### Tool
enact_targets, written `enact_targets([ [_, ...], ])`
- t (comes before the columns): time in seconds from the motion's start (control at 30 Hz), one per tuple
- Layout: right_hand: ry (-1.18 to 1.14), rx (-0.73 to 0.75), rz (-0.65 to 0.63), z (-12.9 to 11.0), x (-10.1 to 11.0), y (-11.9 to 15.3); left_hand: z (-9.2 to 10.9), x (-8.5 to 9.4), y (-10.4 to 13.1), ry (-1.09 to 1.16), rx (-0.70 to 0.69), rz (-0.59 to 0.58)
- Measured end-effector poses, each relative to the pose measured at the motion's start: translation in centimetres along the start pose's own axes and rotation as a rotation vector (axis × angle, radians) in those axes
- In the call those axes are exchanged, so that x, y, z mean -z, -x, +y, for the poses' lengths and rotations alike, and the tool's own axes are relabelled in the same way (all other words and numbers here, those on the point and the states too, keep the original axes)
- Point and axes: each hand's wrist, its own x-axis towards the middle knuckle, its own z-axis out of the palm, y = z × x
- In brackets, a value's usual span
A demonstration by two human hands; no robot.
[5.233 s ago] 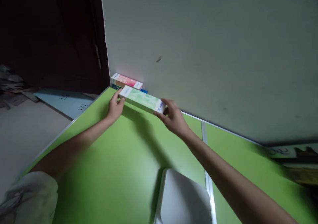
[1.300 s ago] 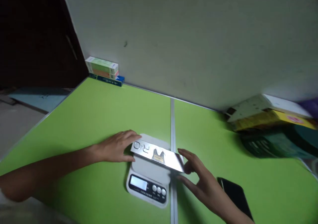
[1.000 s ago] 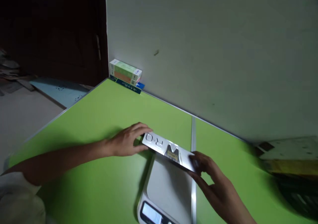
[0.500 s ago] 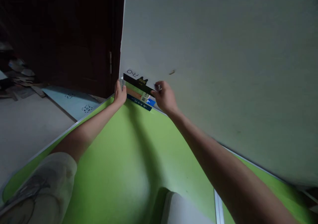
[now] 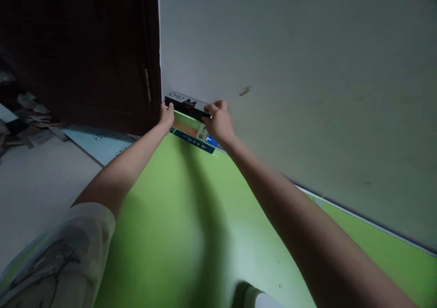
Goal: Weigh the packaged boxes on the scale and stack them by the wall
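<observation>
Against the wall at the far corner of the green tabletop, a long, narrow black-and-white box (image 5: 186,109) is held between my two hands. My left hand (image 5: 167,116) grips its left end, thumb on the near face. At the other end, my right hand (image 5: 219,122) pinches the box between thumb and fingers. Below it are other flat packages: a dark blue strip-like box (image 5: 194,141) with white lettering nearest me, and a blue-and-white package (image 5: 211,141) partly hidden by my right hand. A brownish-green surface shows between them.
The green tabletop (image 5: 164,198) runs along the pale wall (image 5: 307,71). A dark door (image 5: 85,62) stands beyond its left corner. Light-blue panels (image 5: 92,139) and clutter lie on the floor at left. A white object (image 5: 262,300) is at the bottom edge.
The black-and-white box has shifted slightly and now looks more level. My left hand has closed onto its left end; my right hand still holds the other end. The view has turned slightly.
</observation>
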Motion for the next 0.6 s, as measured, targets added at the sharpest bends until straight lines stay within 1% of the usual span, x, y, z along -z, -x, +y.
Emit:
enact_targets([
  [0.13, -0.053, 0.022, 0.075, 0.6, -1.1, 0.0, 0.4, -0.4, -0.3, -0.056, 0.067, 0.020],
  [0.23, -0.093, 0.022, 0.114, 0.5, -1.3, 0.1, 1.0, -0.4, 0.0, -0.091, 0.085, 0.035],
  [0.3, -0.088, 0.003, 0.074, 0.0, -0.8, 0.1, 1.8, -0.3, 0.4, -0.120, 0.097, 0.049],
  [0.4, -0.042, -0.035, -0.033, -1.2, 0.7, 0.5, 3.2, 0.0, 1.4, -0.180, 0.106, 0.083],
  [0.47, -0.030, -0.044, -0.053, -1.7, 2.0, 1.9, 4.1, 0.3, 2.8, -0.230, 0.083, 0.111],
  [0.5, -0.030, -0.036, -0.051, -1.6, 2.7, 3.1, 4.4, 0.5, 3.8, -0.254, 0.059, 0.112],
  [0.53, -0.029, -0.017, -0.059, -1.4, 3.4, 4.7, 4.6, 0.6, 5.2, -0.277, 0.026, 0.094],
  [0.57, -0.028, 0.016, -0.089, -0.9, 4.1, 6.7, 4.6, 0.7, 6.8, -0.296, -0.013, 0.052],
  [0.6, -0.028, 0.058, -0.141, -0.3, 4.8, 9.1, 4.5, 0.8, 8.8, -0.312, -0.056, -0.017],
])
